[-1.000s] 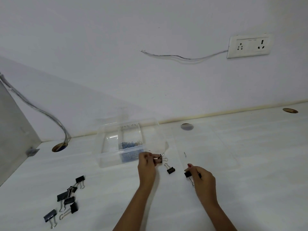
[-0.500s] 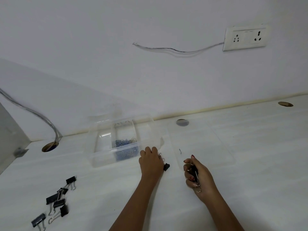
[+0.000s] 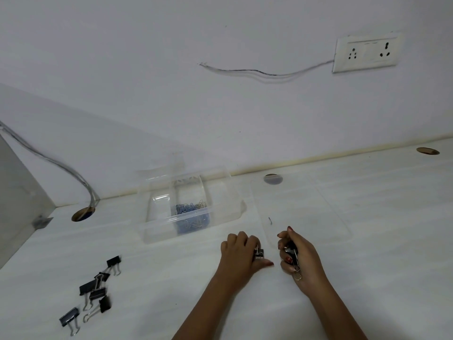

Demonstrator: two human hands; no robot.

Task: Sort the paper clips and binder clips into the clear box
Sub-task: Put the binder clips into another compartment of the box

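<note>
A clear box (image 3: 157, 231) with compartments stands at the back of the white table; its middle compartment holds a heap of blue and silver paper clips (image 3: 192, 214). My left hand (image 3: 239, 253) lies fist-like on the table in front of the box's right end, closed on black binder clips (image 3: 259, 253). Just to its right, my right hand (image 3: 297, 256) is curled around a black binder clip (image 3: 292, 252) whose wire handles hang down. Several black binder clips (image 3: 94, 289) lie loose at the front left.
The clear lid (image 3: 326, 217) lies flat to the right of the box, with one small clip (image 3: 270, 220) on it. Cable holes (image 3: 83, 214) (image 3: 272, 179) (image 3: 427, 151) pierce the table near the wall. A grey cable (image 3: 49, 158) enters the left hole. A grey panel (image 3: 17, 197) stands at far left.
My left hand came down over the binder clip that lay between my hands and closed on it. My right hand turned palm inward and curled tighter on its clip.
</note>
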